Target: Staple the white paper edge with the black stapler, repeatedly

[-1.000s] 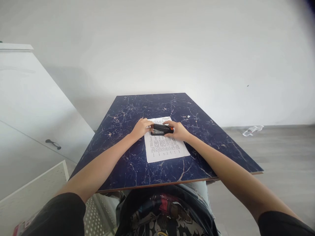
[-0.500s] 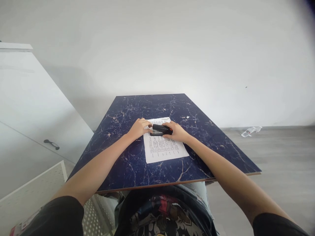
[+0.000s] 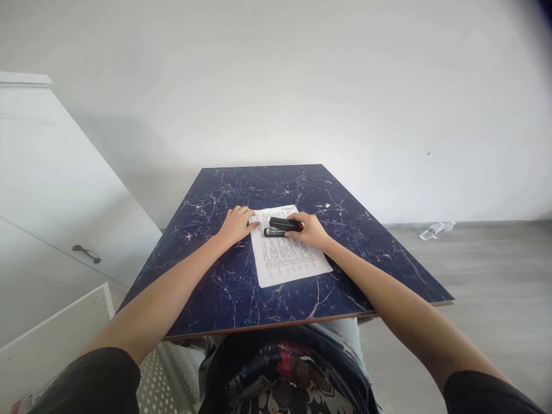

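My right hand (image 3: 311, 230) is wrapped round the back end of a black stapler (image 3: 281, 225), its jaws apart and pointing left. The stapler is over a printed white sheet of paper (image 3: 288, 261), perhaps several sheets stacked. At the paper's upper left edge lies my left hand (image 3: 237, 224), fingers stretched out and thumb apart, with the fingertips and thumb at the paper's edge. A gap separates this hand from the stapler's front end.
The paper is on a dark blue marble-patterned table (image 3: 241, 190). A small white scrap (image 3: 328, 205) lies toward its far right. A white cabinet (image 3: 52, 172) stands at the left, and crumpled clear plastic (image 3: 436, 230) is on the floor at the right.
My left hand has let go of the stapler's front end and moved left to the paper's edge. The stapler stays in my right hand in nearly the same place.
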